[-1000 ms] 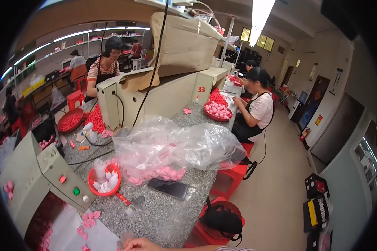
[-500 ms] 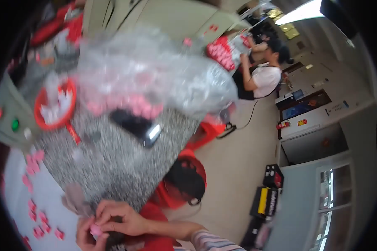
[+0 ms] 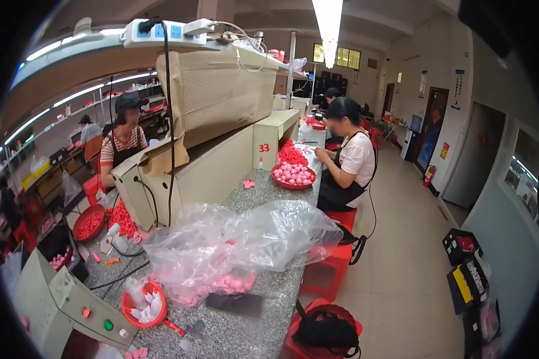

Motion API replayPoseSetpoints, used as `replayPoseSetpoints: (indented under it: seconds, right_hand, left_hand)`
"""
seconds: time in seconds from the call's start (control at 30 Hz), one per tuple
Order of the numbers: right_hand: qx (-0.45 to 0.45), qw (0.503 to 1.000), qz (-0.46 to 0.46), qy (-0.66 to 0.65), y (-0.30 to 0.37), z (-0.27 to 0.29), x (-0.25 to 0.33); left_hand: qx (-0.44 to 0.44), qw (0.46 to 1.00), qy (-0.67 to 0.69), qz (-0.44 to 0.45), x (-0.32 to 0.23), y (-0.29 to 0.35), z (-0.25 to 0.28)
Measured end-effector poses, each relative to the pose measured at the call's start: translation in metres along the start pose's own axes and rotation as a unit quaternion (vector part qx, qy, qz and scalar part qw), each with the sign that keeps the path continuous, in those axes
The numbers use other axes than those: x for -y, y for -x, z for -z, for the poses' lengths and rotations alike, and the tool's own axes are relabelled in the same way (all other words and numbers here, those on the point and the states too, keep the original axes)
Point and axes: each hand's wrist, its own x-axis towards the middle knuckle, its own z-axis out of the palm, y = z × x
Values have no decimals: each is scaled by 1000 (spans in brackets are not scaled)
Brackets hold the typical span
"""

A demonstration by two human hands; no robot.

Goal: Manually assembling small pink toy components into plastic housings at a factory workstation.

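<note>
Neither of my hands shows in the head view at this moment. On the speckled grey worktop lies a large clear plastic bag, crumpled and spread wide. Small pink pieces are heaped in its near part. A dark phone rests flat just in front of the bag. To its left stands a round red basket with white bottles in it, some with red tips. A few pink pieces lie at the lower edge.
A pale machine with coloured buttons stands at the near left. Beside the worktop, a black bag sits on a red stool. Farther along, a co-worker sits by a red basket of pink balls. Another person works across the partition.
The view has swung upward and levelled. Both my hands, which held a small pink piece at the lower left, have left the picture. The bag and phone appear in the same places on the worktop.
</note>
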Motion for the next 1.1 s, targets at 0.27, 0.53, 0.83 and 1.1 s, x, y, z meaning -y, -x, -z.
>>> replayPoseSetpoints:
  seconds: [0.27, 0.53, 0.83, 1.1]
  right_hand:
    - [11, 999, -49, -7, -29, 11, 5]
    - [49, 998, -24, -25, -24, 12, 13]
    - [60, 996, -60, -33, -7, 1, 24]
    - [90, 992, 89, -20, -30, -1, 52]
  left_hand:
    - [3, 997, -71, -5, -18, -22, 3]
    - [19, 998, -63, -1, -28, -9, -3]
    - [5, 998, -59, -29, -33, 16, -7]
    - [-42, 999, -11, 8, -56, 12, -18]
